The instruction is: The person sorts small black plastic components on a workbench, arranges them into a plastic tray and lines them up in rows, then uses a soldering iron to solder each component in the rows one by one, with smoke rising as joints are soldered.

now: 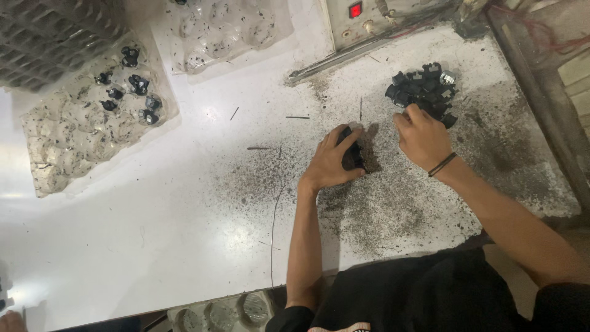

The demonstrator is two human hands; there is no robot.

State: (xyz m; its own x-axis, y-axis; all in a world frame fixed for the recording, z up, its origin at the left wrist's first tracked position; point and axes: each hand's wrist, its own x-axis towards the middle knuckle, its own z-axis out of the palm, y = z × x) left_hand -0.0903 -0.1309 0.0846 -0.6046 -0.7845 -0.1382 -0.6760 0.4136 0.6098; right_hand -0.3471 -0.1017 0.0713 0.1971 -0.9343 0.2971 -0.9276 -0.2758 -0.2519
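My left hand (332,163) rests on the white, dust-speckled table (184,215) and grips a small black plastic part (351,150) that shows between its fingers. My right hand (423,136) is curled, a dark band on its wrist, and its fingertips reach into a pile of small black parts (424,86) at the back right of the table. Whether its fingers pinch a part is hidden.
A clear blister tray (80,123) at the left holds several black parts. Another clear tray (227,31) lies at the back, dark stacked trays (49,37) at the far left corner. A grey box with a red switch (355,10) stands behind. Thin dark slivers litter the table.
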